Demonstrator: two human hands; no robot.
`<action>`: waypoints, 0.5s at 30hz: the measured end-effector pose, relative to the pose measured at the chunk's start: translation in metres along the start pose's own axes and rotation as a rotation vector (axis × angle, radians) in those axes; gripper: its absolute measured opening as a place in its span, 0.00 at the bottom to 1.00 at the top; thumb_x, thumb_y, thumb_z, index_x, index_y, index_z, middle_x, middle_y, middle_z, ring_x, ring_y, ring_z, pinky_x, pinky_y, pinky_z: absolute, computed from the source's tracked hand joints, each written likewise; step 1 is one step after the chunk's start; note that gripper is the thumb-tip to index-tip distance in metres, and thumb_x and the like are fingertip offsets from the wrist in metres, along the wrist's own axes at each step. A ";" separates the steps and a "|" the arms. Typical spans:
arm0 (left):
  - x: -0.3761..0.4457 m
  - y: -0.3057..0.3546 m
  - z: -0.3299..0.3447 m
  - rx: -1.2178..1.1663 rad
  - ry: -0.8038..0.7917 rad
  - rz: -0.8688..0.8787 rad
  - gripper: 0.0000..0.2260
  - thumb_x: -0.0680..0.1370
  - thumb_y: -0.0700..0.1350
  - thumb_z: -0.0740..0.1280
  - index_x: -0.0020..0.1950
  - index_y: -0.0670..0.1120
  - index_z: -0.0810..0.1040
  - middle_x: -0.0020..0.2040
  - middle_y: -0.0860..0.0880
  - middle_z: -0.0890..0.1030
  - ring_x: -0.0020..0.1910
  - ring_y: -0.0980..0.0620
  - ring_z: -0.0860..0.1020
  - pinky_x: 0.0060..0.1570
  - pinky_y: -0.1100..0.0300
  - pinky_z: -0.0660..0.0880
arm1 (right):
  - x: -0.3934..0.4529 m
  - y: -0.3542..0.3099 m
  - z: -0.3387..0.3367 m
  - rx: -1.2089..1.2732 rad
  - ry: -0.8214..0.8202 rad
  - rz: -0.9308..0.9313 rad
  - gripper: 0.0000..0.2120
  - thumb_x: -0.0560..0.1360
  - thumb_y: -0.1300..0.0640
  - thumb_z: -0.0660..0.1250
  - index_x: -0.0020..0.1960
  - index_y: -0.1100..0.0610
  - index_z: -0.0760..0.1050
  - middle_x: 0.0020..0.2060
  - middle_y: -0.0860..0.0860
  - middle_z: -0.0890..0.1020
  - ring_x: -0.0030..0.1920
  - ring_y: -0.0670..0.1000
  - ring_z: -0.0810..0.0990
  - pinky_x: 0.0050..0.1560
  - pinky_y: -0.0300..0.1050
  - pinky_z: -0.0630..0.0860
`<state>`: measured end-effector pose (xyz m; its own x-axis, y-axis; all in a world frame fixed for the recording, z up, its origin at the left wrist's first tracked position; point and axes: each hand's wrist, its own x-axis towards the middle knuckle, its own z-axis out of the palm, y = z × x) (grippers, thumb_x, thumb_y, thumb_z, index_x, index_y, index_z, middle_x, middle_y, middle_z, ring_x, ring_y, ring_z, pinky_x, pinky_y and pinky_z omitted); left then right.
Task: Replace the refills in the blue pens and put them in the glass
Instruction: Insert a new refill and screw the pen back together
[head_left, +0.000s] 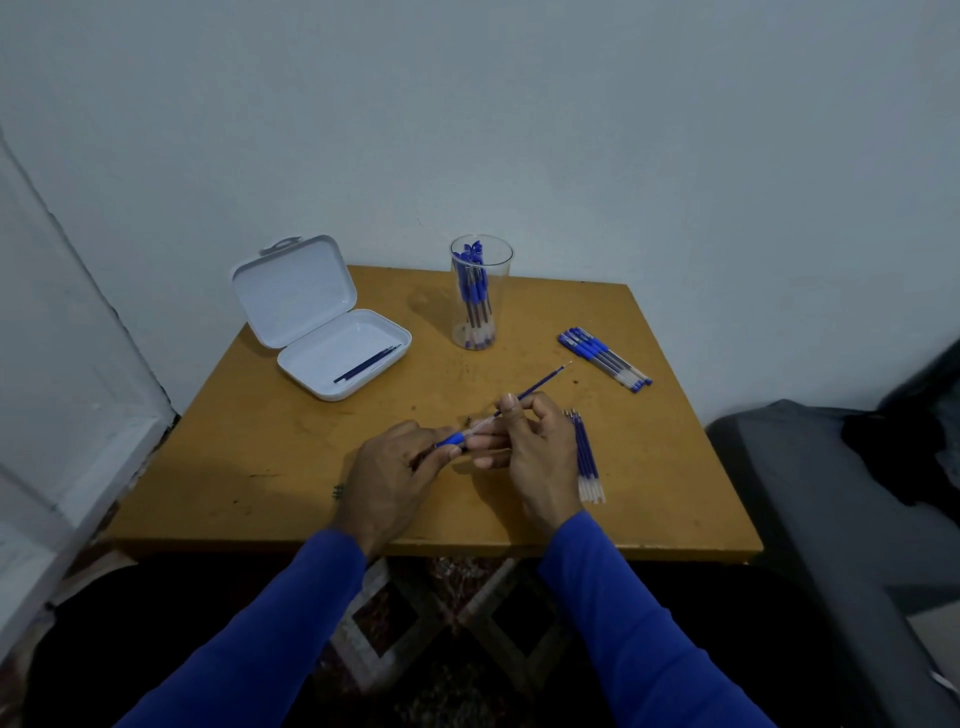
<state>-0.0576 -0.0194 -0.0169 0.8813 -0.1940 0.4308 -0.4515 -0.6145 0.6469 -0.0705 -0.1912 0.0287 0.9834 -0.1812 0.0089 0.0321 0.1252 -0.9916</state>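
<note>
Two blue sleeves (291, 613) enter from the near edge and end in bare hands that meet above the middle of the wooden surface (260, 457). The left hand (389, 473) has its grip clamped on the blue rubber end of a pen barrel (457, 439), fingers curled round it. The right hand (530, 457) has its grip pinched on a refill (535, 384), thumb and fingers closed on the thin blue rod; the refill slants up and to the far right, its metal tip free in the air, while its near end lies at the clear part of the barrel between the two hands. Whether that end sits inside the barrel cannot be told.

Just right of the right hand, a bundle of loose refills (587, 457) lies on the surface, tips pointing far. Farther and to the right, a row of blue pens (605, 358) lies side by side, angled. On the far left stands an open white case (311, 322), lid raised, with a few dark refills (368, 365) in its tray. At the far middle a clear glass (480, 291) stands upright, holding several blue pens (474, 291).
</note>
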 end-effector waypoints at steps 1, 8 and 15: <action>0.000 0.000 0.000 0.003 -0.003 -0.003 0.17 0.79 0.58 0.64 0.62 0.52 0.83 0.40 0.59 0.78 0.40 0.61 0.76 0.37 0.68 0.70 | 0.000 0.000 0.000 0.006 0.000 0.000 0.13 0.84 0.54 0.61 0.55 0.66 0.74 0.41 0.60 0.86 0.39 0.58 0.86 0.30 0.44 0.82; 0.001 -0.002 0.001 0.017 -0.001 -0.021 0.14 0.80 0.54 0.67 0.62 0.53 0.83 0.41 0.60 0.77 0.40 0.60 0.76 0.37 0.69 0.69 | 0.000 0.002 -0.003 0.005 -0.023 0.004 0.14 0.84 0.54 0.60 0.57 0.66 0.74 0.43 0.59 0.87 0.42 0.58 0.87 0.31 0.43 0.82; 0.000 -0.001 0.000 0.017 -0.024 -0.044 0.14 0.80 0.53 0.67 0.64 0.53 0.82 0.42 0.59 0.78 0.40 0.60 0.76 0.38 0.67 0.69 | 0.000 0.005 -0.005 -0.005 -0.038 0.067 0.12 0.84 0.55 0.62 0.54 0.64 0.77 0.44 0.58 0.87 0.43 0.55 0.87 0.32 0.43 0.82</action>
<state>-0.0569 -0.0193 -0.0175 0.9036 -0.1849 0.3865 -0.4099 -0.6356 0.6542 -0.0709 -0.1953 0.0234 0.9893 -0.1358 -0.0529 -0.0350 0.1309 -0.9908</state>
